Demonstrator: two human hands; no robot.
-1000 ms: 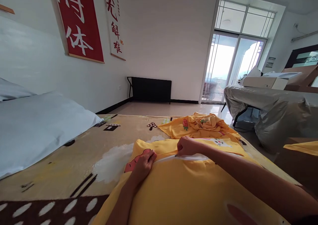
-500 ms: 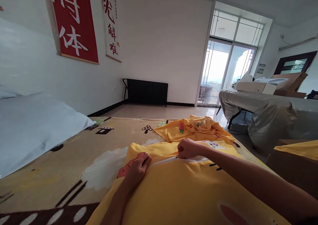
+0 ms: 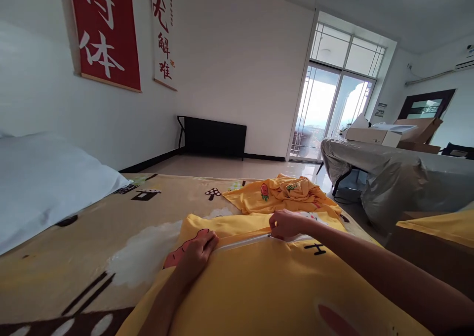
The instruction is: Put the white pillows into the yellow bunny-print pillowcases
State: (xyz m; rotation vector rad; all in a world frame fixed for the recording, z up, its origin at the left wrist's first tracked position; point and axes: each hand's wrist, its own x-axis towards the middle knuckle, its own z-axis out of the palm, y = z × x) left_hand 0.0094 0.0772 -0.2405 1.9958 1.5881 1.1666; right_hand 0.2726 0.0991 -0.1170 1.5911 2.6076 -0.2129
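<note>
A yellow pillowcase [image 3: 266, 286] with carrot and rabbit prints lies over a pillow in front of me on the patterned blanket [image 3: 122, 242]. Its zipper [image 3: 244, 241] runs across the far end, with white filling showing at the open stretch. My left hand [image 3: 194, 252] presses down and grips the fabric at the zipper's left end. My right hand [image 3: 287, 224] pinches the zipper pull further right. A second, crumpled yellow pillowcase [image 3: 285, 195] lies just beyond my hands.
A white pillow [image 3: 40, 188] lies at the left against the wall. A table under a grey cover [image 3: 400, 178] with cardboard boxes [image 3: 392, 133] stands at the right. A black bench [image 3: 215, 136] stands by the far wall. Glass doors [image 3: 326, 111] are behind.
My right hand has slid a little to the right along the zipper. The view has tilted slightly upward and left hand stays in place.
</note>
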